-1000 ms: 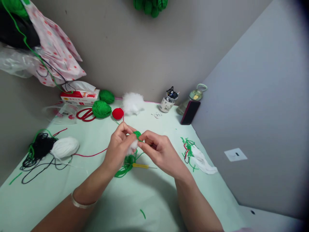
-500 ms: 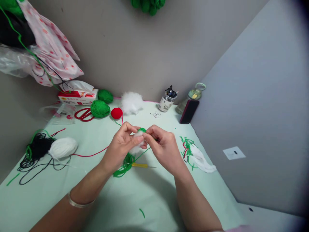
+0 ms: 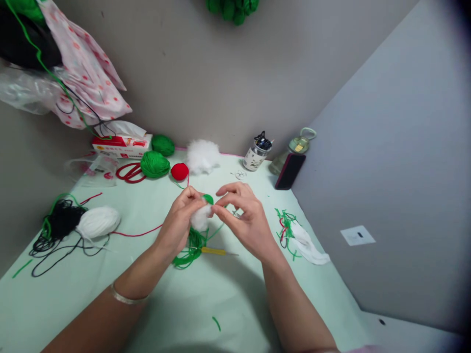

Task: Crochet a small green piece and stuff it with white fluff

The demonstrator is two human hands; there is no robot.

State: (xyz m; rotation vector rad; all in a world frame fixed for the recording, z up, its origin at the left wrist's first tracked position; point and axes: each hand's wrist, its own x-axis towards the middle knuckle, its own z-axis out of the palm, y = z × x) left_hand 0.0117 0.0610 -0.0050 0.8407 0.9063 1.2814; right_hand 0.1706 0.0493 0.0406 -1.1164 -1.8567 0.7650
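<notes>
My left hand (image 3: 177,218) is closed around a small green yarn piece (image 3: 208,199) and a tuft of white stuffing (image 3: 199,218) that hangs just below it. With thumb and index finger, my right hand (image 3: 247,218) pinches the edge of the stuffing beside the green piece. A thin silvery thing (image 3: 236,213) shows by the curled fingers of that hand; its kind is unclear. Below the hands lies a loose bundle of green yarn (image 3: 195,247), with a yellow-handled crochet hook (image 3: 213,251) against it.
Behind are green yarn balls (image 3: 155,164), a red ball (image 3: 180,171), a stuffing heap (image 3: 203,156), red scissors (image 3: 129,172) and a tissue box (image 3: 125,147). White (image 3: 98,221) and black yarn (image 3: 62,220) lie left. A pen cup (image 3: 256,156), phone (image 3: 290,171) and yarn scraps (image 3: 286,220) sit right.
My right hand has drawn slightly apart from the left and its fingers have loosened. The green piece and white stuffing have shifted a little left with my left hand.
</notes>
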